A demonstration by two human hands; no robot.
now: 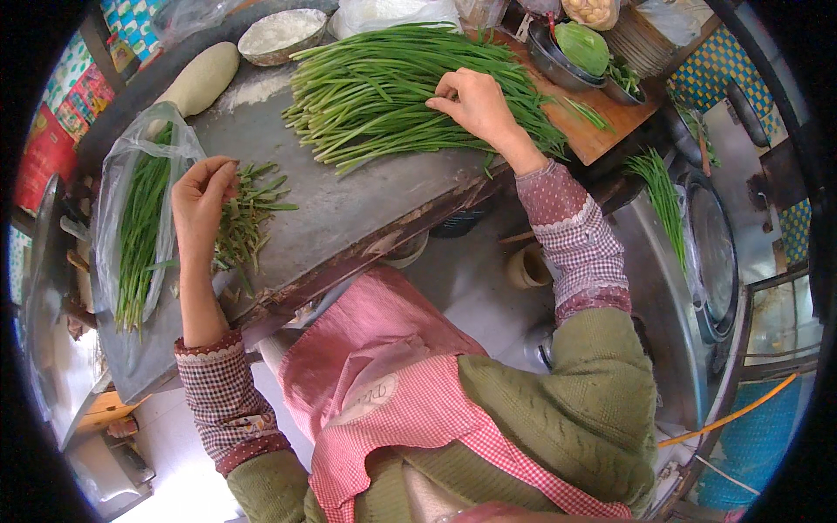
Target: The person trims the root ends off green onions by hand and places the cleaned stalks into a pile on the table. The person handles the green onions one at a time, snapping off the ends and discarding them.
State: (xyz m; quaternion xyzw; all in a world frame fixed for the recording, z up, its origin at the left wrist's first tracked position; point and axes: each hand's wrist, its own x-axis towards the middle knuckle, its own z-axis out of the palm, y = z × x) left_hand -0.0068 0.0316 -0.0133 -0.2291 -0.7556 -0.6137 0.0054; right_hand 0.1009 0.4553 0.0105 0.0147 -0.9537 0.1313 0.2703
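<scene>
A wide heap of green garlic chives lies across the grey worktop. Over its right half is my right hand, thumb and forefinger curled close together; whether a stalk is between them cannot be told. My left hand hovers at the left, its fingertips pinched beside a small pile of chive trimmings; anything between those fingertips is too small to make out. Left of that hand, a clear plastic bag holds a bundle of chives.
Pale dough and a bowl of white flour stand at the back left. A wooden board at the right bears a dark bowl with a green cabbage. More chives lie farther right. The worktop's worn front edge runs before me.
</scene>
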